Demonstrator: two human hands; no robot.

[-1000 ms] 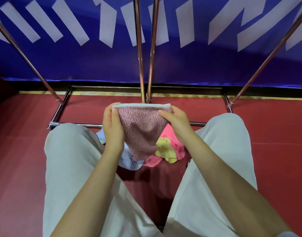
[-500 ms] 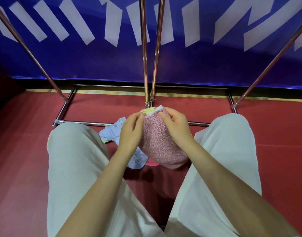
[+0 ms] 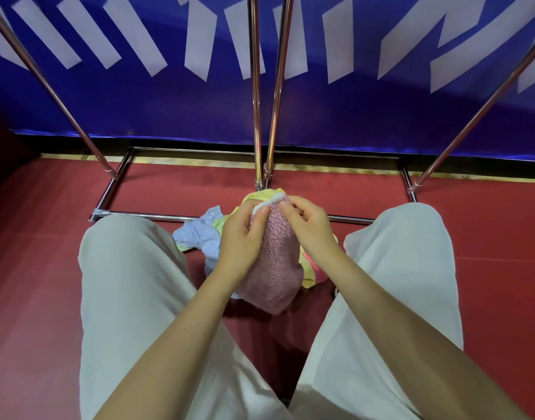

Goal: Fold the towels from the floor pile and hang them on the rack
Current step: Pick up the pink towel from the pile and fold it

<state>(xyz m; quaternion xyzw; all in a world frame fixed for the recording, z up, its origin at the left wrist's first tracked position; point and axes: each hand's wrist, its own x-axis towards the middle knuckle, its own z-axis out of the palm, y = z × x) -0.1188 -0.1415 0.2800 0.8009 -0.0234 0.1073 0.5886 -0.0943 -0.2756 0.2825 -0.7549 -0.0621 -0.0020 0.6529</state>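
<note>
Nearest the camera, the person's pale trousered knees (image 3: 132,268) framed the work, and both forearms reached forward between them. The left hand (image 3: 240,237) and the right hand (image 3: 308,228) met at the top of the pink towel (image 3: 275,268), each with fingers curled in and pinching its white-trimmed upper edge, the two grips almost touching. The towel hung down and toward the person from that pinch, its long axis running from the hands to a loose lower end above the red floor (image 3: 47,268); whether the halves lay evenly matched could not be told, since the hands covered the edge. Just beyond and beneath lay the floor pile (image 3: 199,234) of pale blue, yellow and bright pink cloth, partly hidden by the held towel. Farther off stood the rack (image 3: 255,116), its base bars on the floor and its twin uprights rising directly ahead of the grip. The hanging bar itself was out of view, probably above, so the next move would likely be a lift forward and up, with neither hand clearly nearer.
</note>
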